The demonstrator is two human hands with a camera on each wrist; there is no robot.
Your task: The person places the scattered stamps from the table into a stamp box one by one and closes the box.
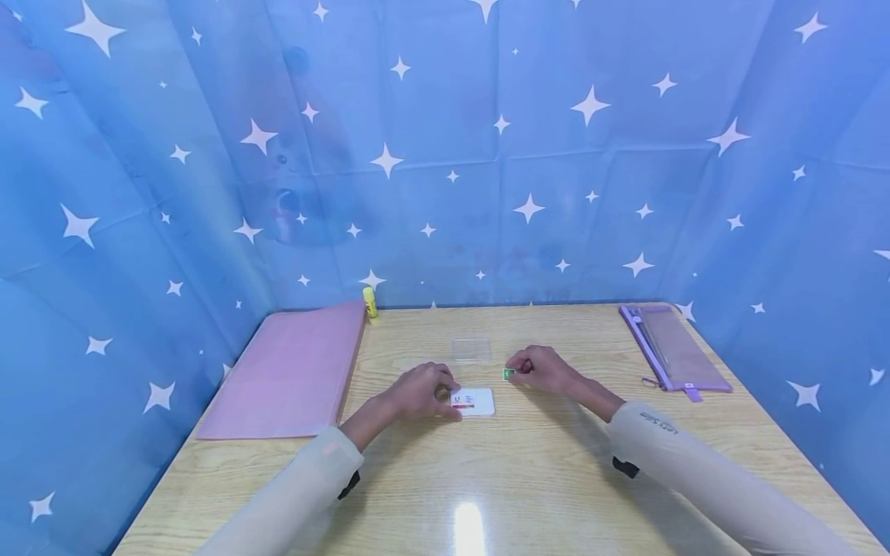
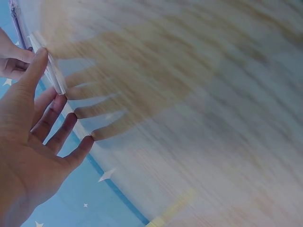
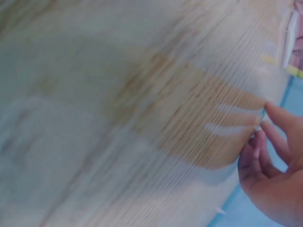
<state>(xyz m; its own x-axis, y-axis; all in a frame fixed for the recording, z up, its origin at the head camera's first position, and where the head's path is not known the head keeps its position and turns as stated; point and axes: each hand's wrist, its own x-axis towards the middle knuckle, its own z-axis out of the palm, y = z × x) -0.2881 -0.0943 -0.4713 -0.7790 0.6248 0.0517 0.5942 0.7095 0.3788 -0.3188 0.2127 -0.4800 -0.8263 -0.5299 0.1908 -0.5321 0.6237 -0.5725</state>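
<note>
My left hand (image 1: 422, 392) holds a small flat white case (image 1: 481, 402) with red and dark print by its left end, on or just above the table. In the left wrist view the thumb and fingertips pinch the case (image 2: 56, 73), seen edge-on. To the right, my right hand (image 1: 545, 369) pinches a small green square piece (image 1: 509, 374) with a pale border between thumb and fingers. The right wrist view shows that piece only as a thin edge at the fingertips of the right hand (image 3: 277, 161). A clear rectangular plastic piece (image 1: 471, 350) lies just beyond the white case.
A pink folder (image 1: 285, 374) lies on the left of the wooden table (image 1: 417, 494), with a yellow glue stick (image 1: 370, 303) upright at its far corner. At the right lies a purple zip pouch (image 1: 674, 347). A blue star-patterned curtain (image 1: 445, 116) surrounds the table.
</note>
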